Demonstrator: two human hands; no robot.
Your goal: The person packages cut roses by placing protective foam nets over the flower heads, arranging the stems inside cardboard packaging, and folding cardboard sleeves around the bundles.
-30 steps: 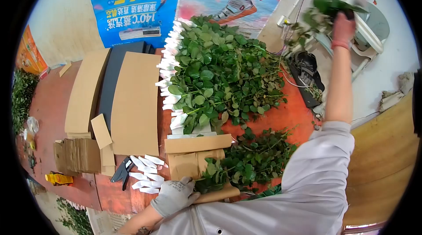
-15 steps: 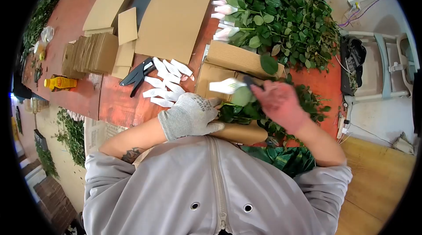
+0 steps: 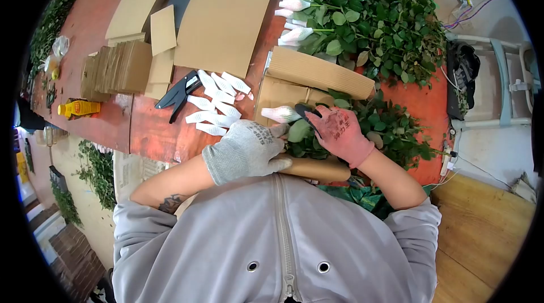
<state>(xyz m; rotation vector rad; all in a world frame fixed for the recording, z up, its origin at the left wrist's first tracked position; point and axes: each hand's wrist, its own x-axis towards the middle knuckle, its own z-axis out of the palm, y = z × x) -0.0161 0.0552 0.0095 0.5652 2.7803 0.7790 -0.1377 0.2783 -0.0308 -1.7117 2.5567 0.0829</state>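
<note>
My right hand [image 3: 341,133], in a pink glove with dark fingertips, is closed just behind the head of a rose [image 3: 280,114] in a white mesh sleeve. The rose lies over an open corrugated cardboard wrap [image 3: 317,75]. Beside it, my left hand [image 3: 249,147] wears a grey glove; its thumb rests on the near rolled cardboard flap [image 3: 317,169] and its fingers curl over the wrap's left side, their undersides hidden. Green leaves [image 3: 377,127] fill the wrap below and right of my right hand. Several white mesh sleeves [image 3: 218,102] lie to the left.
A black stapler [image 3: 180,96] lies by the sleeves. Farther left are stacked cardboard pieces [image 3: 122,68] and a yellow bottle [image 3: 79,108]. Large cardboard sheets [image 3: 226,17] cover the back; a pile of sleeved roses [image 3: 362,14] lies back right. A metal-framed chair [image 3: 493,76] stands right.
My right hand has moved slightly left and down with the sleeved rose, which now lies lower and farther left. The left hand keeps its place on the wrap. The view has shifted slightly.
</note>
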